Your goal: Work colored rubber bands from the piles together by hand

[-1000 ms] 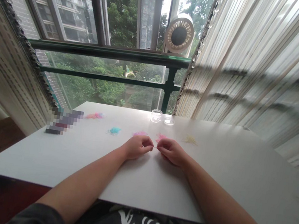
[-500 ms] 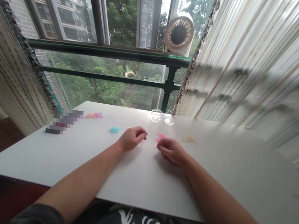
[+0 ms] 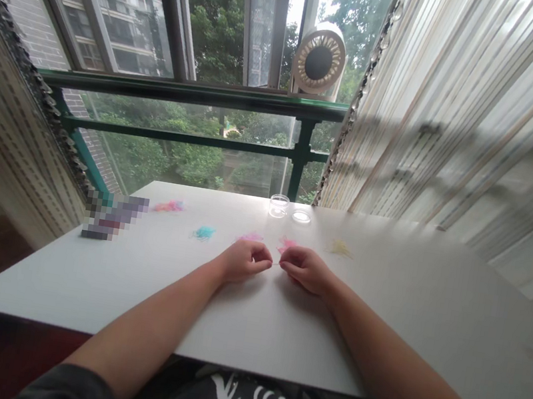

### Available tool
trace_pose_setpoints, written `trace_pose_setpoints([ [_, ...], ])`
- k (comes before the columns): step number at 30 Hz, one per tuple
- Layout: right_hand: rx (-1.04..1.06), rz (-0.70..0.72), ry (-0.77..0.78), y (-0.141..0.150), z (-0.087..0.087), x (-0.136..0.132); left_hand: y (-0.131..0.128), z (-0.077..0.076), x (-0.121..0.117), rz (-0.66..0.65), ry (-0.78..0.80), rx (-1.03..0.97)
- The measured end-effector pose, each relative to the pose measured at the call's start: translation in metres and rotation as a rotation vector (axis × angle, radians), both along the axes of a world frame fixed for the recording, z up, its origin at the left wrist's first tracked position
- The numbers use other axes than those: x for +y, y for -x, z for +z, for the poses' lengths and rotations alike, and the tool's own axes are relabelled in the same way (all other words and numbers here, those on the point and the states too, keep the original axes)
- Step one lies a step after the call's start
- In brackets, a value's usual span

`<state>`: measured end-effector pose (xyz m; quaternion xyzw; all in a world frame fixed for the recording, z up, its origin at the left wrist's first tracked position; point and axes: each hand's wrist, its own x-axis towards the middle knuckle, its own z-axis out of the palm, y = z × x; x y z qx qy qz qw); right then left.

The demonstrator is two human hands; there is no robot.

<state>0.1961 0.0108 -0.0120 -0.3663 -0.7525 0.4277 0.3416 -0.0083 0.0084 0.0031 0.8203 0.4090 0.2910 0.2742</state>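
Note:
My left hand (image 3: pixel 247 262) and my right hand (image 3: pixel 304 269) are both closed in a pinch, fingertips almost meeting over the middle of the table. A thin pale strand (image 3: pixel 275 264) spans the small gap between them; its exact kind is too fine to make out. Just beyond my left hand lies a small pile of purple strands (image 3: pixel 252 237), partly covered by it. Behind my right fingers is a pile of pink strands (image 3: pixel 286 243). A teal pile (image 3: pixel 203 233) sits farther left, and a yellow pile (image 3: pixel 340 247) lies to the right.
A clear round container (image 3: pixel 278 206) stands at the white table's (image 3: pixel 141 287) far edge, with a clear lid (image 3: pixel 301 216) beside it. A mixed-colour pile (image 3: pixel 170 206) and a blurred-out object (image 3: pixel 114 219) lie at left. A fan (image 3: pixel 319 59) stands by the window.
My left hand has moved right and nearer to me, from beside the purple pile to my right fingertips. The right hand has stayed in place. The purple pile shows more now.

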Motion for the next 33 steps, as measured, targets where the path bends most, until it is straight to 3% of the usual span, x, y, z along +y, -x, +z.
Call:
trace_pose_setpoints([
  [28, -0.037, -0.024, -0.109, 0.003, -0.002, 0.000, 0.001, -0.001, 0.001, -0.014, -0.013, 0.022],
  [33, -0.046, -0.033, -0.092, 0.002, -0.002, 0.000, 0.023, 0.005, 0.016, 0.088, -0.091, 0.094],
])
